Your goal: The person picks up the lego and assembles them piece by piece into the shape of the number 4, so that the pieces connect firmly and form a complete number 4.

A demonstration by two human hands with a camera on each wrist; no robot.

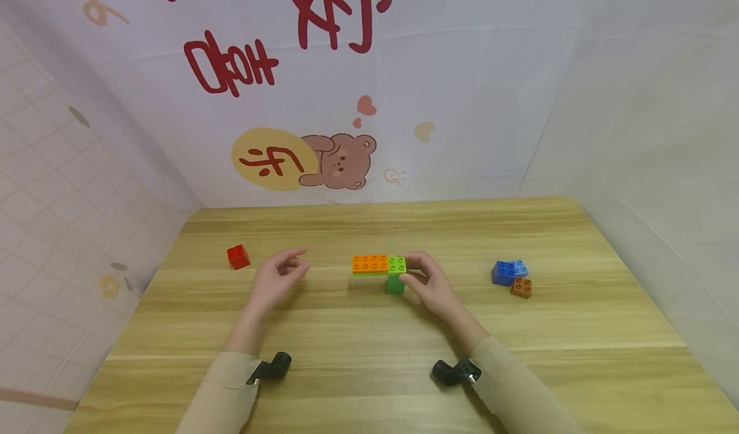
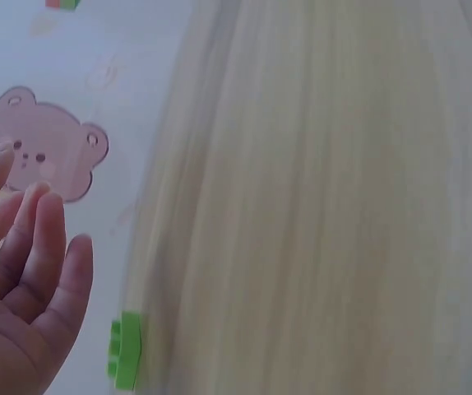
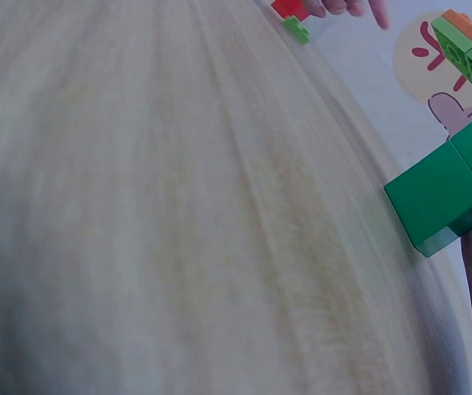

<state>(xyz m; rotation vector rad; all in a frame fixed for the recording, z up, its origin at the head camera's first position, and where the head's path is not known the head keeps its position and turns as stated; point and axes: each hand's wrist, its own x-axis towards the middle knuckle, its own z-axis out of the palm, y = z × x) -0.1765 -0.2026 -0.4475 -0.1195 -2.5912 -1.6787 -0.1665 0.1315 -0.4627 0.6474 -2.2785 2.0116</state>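
Note:
My right hand (image 1: 430,284) grips a toy-brick build. Its green lower bricks (image 1: 395,285) carry a lime-green brick (image 1: 396,265), and an orange brick (image 1: 369,263) juts out to the left. The right wrist view shows the dark green bricks (image 3: 437,193) close up, with the orange brick (image 3: 471,25) above lime-green ones. My left hand (image 1: 274,283) hovers left of the build, fingers loosely bent and holding nothing. In the left wrist view a lime-green brick (image 2: 126,351) sits below the left hand (image 2: 26,296); the head view hides it.
A red brick (image 1: 238,256) lies on the wooden table (image 1: 346,370) beyond the left hand. To the right are a dark blue brick (image 1: 503,273), a light blue brick (image 1: 520,268) and a brown brick (image 1: 522,287). A printed white curtain (image 1: 473,68) hangs behind the table.

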